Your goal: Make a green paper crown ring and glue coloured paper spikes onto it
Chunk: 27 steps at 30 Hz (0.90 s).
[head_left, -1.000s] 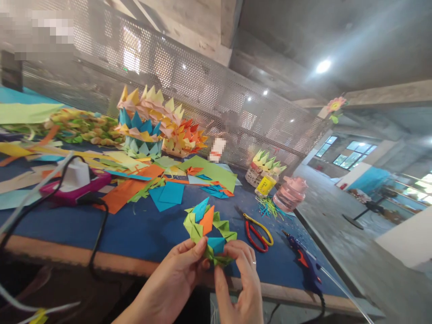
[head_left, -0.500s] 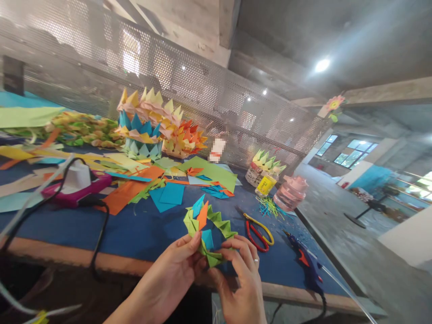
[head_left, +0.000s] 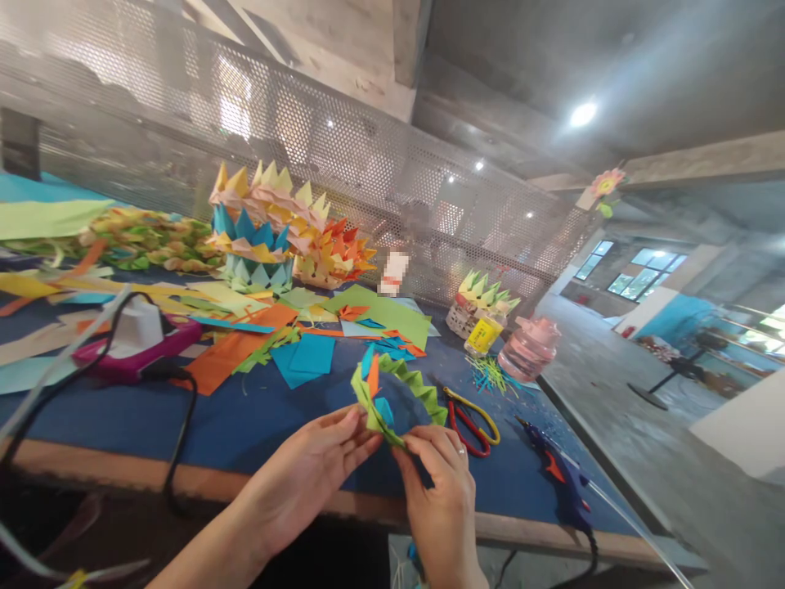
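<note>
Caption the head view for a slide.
Left hand and right hand hold a paper ring at a blue table, glue gun to the right.

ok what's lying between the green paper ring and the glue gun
Between the paper ring and glue gun, the head view shows a hand tool with red and yellow handles, probably pliers, on the blue tabletop.

Blue-topped table (head_left: 242, 429) — blue sheets (head_left: 303, 360), magenta power strip (head_left: 132, 360), paper crowns (head_left: 261, 270), red-and-yellow-handled tool (head_left: 454, 396), glue gun (head_left: 557, 468), pink bottle (head_left: 528, 352).
</note>
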Each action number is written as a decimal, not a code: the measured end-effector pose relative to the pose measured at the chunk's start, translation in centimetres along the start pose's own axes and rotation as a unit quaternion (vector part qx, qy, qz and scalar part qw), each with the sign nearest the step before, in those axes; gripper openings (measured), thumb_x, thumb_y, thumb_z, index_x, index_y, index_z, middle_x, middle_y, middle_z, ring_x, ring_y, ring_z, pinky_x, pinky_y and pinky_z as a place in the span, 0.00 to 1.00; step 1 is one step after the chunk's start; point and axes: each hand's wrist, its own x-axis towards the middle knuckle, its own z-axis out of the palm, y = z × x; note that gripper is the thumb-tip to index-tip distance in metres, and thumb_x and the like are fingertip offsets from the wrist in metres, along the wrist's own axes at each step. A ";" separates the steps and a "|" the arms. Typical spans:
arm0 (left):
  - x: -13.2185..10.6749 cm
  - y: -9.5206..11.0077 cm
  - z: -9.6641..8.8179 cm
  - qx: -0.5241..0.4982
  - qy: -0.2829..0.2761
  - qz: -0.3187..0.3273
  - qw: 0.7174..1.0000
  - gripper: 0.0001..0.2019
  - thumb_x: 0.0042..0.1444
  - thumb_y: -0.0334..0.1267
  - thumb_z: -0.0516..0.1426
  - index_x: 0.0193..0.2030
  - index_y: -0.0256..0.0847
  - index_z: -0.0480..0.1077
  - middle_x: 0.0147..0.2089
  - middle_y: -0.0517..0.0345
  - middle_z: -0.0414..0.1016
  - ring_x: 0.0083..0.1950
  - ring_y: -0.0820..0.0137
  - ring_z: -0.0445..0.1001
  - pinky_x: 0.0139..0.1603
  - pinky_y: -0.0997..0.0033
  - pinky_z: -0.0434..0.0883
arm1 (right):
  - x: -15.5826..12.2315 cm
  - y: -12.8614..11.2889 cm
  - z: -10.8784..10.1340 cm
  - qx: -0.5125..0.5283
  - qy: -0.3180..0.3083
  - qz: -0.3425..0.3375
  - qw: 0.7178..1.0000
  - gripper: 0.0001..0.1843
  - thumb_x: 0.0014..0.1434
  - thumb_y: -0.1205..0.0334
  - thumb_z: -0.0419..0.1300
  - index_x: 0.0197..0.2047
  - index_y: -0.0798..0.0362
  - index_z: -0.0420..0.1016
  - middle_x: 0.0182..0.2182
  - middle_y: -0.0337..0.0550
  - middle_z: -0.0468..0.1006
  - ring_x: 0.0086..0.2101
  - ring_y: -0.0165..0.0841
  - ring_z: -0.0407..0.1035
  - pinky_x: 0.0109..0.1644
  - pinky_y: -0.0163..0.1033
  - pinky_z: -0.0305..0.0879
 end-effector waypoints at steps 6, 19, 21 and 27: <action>-1.6 2.3 -0.9 0.097 0.100 0.048 0.989 0.15 0.57 0.24 0.56 0.50 0.36 0.72 0.55 0.47 0.73 0.57 0.60 0.71 0.57 0.62 0.70 | -0.1 0.2 0.8 0.000 -0.062 0.042 0.997 0.06 0.59 0.70 0.59 0.37 0.50 0.74 0.36 0.41 0.76 0.38 0.35 0.68 0.43 0.42 0.66; 1.7 10.3 3.2 0.282 0.020 0.258 0.924 0.12 0.46 0.32 0.64 0.40 0.39 0.73 0.43 0.57 0.75 0.42 0.71 0.74 0.35 0.78 0.69 | 0.4 0.3 1.2 0.067 -0.063 0.057 0.994 0.12 0.52 0.79 0.64 0.32 0.52 0.71 0.33 0.39 0.74 0.35 0.34 0.68 0.40 0.37 0.66; 2.8 11.1 4.2 0.322 0.017 0.265 0.909 0.10 0.46 0.32 0.63 0.38 0.38 0.72 0.43 0.57 0.74 0.40 0.72 0.73 0.34 0.78 0.68 | 0.4 0.2 1.1 0.061 -0.067 0.051 0.995 0.12 0.52 0.79 0.63 0.32 0.52 0.72 0.33 0.40 0.75 0.35 0.34 0.68 0.39 0.38 0.67; 6.3 12.2 5.2 0.419 0.051 0.221 0.879 0.08 0.52 0.27 0.59 0.40 0.35 0.70 0.41 0.55 0.73 0.37 0.74 0.70 0.34 0.76 0.67 | 0.5 -0.5 0.6 0.043 -0.103 0.041 0.993 0.15 0.55 0.81 0.54 0.37 0.53 0.75 0.36 0.44 0.75 0.40 0.37 0.68 0.44 0.43 0.69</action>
